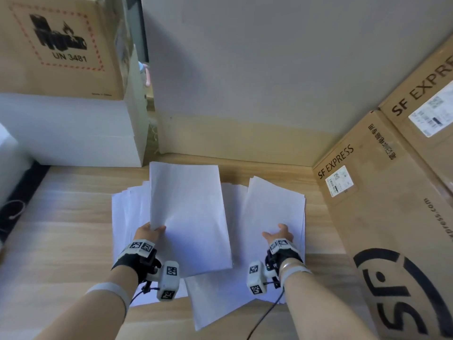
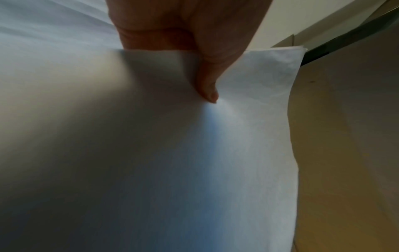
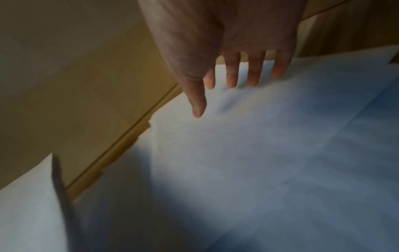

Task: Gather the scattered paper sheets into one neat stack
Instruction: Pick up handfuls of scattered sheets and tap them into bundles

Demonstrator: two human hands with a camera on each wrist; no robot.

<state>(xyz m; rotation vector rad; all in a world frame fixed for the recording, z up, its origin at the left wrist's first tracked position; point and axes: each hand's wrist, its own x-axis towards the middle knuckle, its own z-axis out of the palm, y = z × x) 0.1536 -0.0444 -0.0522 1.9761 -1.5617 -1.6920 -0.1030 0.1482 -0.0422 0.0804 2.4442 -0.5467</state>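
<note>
Head: left hand (image 1: 149,233) pinching raised sheets (image 1: 188,217) at near-left corner; right hand (image 1: 279,235) spread flat on right pile (image 1: 272,207); more paper (image 1: 220,298) near, all on desk (image 1: 61,217).
Left wrist: thumb (image 2: 207,81) clamped on sheets (image 2: 194,162).
Right wrist: fingers (image 3: 232,75) straight, on paper (image 3: 259,153).

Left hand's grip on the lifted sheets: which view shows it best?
The left wrist view: the left hand pinches the lifted sheets, thumb on top, at their edge. The head view shows the same hold from above, smaller. The right wrist view shows only a blurred edge that may be these sheets.
</note>
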